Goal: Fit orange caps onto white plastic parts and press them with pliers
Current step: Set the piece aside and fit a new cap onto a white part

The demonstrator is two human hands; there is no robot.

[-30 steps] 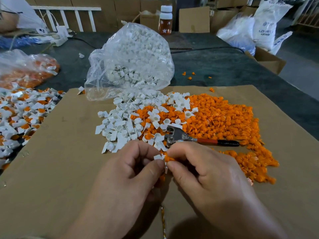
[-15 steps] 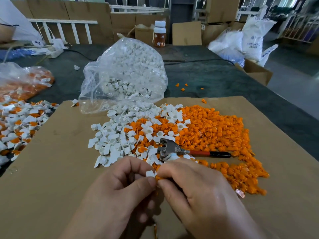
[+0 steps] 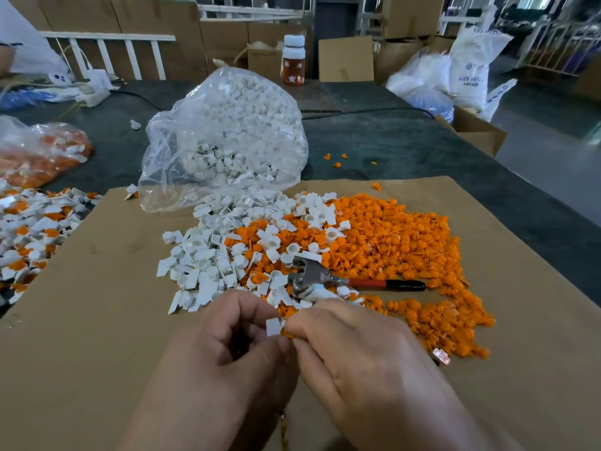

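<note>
1. So, both hands meet low over the cardboard sheet (image 3: 81,320). The left hand (image 3: 227,362) pinches a white part (image 3: 273,326) between thumb and forefinger, and the right hand (image 3: 364,362) pinches an orange cap (image 3: 287,333) right up against it. Held nose to nose like that, it looks like the fitting step — fingertips seating the cap up close where the person can see it.
2. Is the cap fully on? Can't tell, the fingers hide most of it.
3. The pliers (image 3: 325,278) lie untouched just beyond the hands, with the handles pointing right — probably parked there so the right hand can grab them for the press.
4. Loose stock is within reach: a white parts pile (image 3: 201,265) on the left and an orange caps pile (image 3: 406,242) on the right, mixing in the middle.
5. Behind those, a clear bag (image 3: 227,135) spills more white parts onto the sheet. Far left sits a heap of capped pieces (image 3: 29,229).
6. In the way: the pliers' head rests among loose parts, so lifting them could drag a few along.
</note>
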